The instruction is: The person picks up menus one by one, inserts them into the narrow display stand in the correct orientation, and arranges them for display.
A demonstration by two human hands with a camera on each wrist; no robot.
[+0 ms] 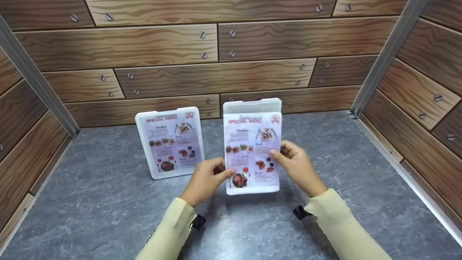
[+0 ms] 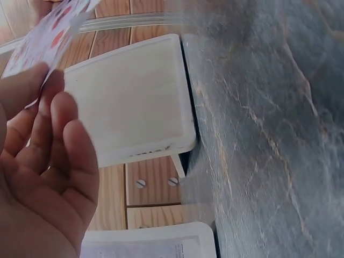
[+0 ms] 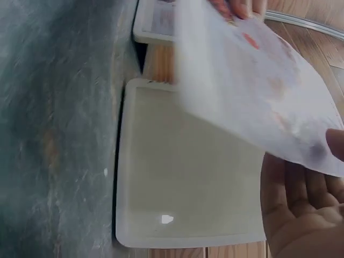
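A printed menu sheet [image 1: 249, 155] headed "SPECIAL MENU" is held upright between both hands. My left hand [image 1: 206, 180] pinches its lower left edge between thumb and fingers. On the opposite edge, a little higher, my right hand [image 1: 299, 169] pinches the paper. Behind the sheet stands a white display frame [image 1: 252, 104], its top rim showing above the paper. Both wrist views show that the frame's panel [image 2: 129, 102] is blank and that the sheet [image 3: 252, 91] is apart from it, bowed in the right wrist view.
To the left, a second white frame [image 1: 140, 133] stands leaning back with a similar menu in it. Both frames stand on a grey marbled tabletop [image 1: 108, 216]. Wood-patterned walls [image 1: 162, 47] close off the back and sides, with metal strips [image 1: 386, 47] at the corners.
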